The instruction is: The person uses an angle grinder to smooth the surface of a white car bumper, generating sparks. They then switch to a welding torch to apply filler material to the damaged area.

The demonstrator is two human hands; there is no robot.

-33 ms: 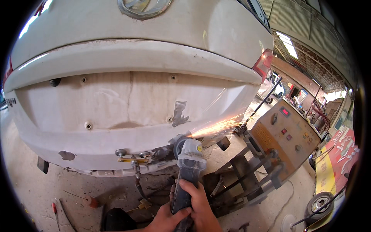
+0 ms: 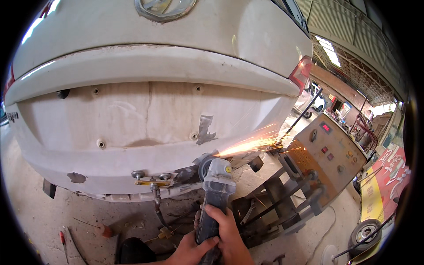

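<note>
An angle grinder with a dark body and pale grey head is in both my hands, its disc against the lower right part of a white car tailgate. My right hand is wrapped round the middle of the body. Lower down, at the rear end, my left hand grips it too. Orange sparks stream from the disc toward the right. Around the disc lies a bare grey metal patch, and a smaller stripped patch shows above it. The exact contact point is hidden by the grinder.
Right of the car stands a wheeled machine with a control panel. A brass-coloured clamp with a cable hangs at the tailgate's lower edge. On the floor lie a red-handled screwdriver and, at far right, a wheel.
The spark stream spreads wider and reaches farther right, over the machine's panel. My hands and the grinder hold the same place.
</note>
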